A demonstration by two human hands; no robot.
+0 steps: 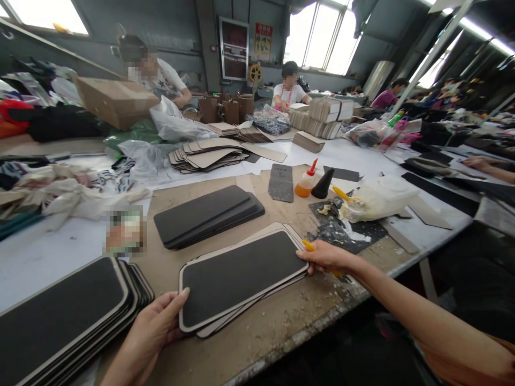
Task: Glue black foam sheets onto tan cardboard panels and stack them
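Observation:
A flat black panel with rounded corners and a pale border (pixel 241 279) lies between my hands. My left hand (pixel 155 327) pinches its left edge, thumb on top. At the opposite end, my right hand (pixel 325 257) grips the right edge and also has a slim yellow tool (pixel 308 245) between its fingers; the tool's working end cannot be made out. Beneath the panel, pale dark-edged boards (pixel 229 320) stick out, slightly fanned. Just behind are smooth black panels (pixel 201 217), overlapping. Left of my left hand stands a stack of pale-bordered black panels (pixel 60 316).
A glue-smeared dark board (pixel 368 244) carries a whitish plastic container (pixel 382 195) with a yellow-handled tool. Nearby stand a red-tipped bottle (pixel 306 182) and a black cone (pixel 323 183). Cut boards (pixel 213 153) and a carton (pixel 115 102) lie farther back. Several people work around the tables.

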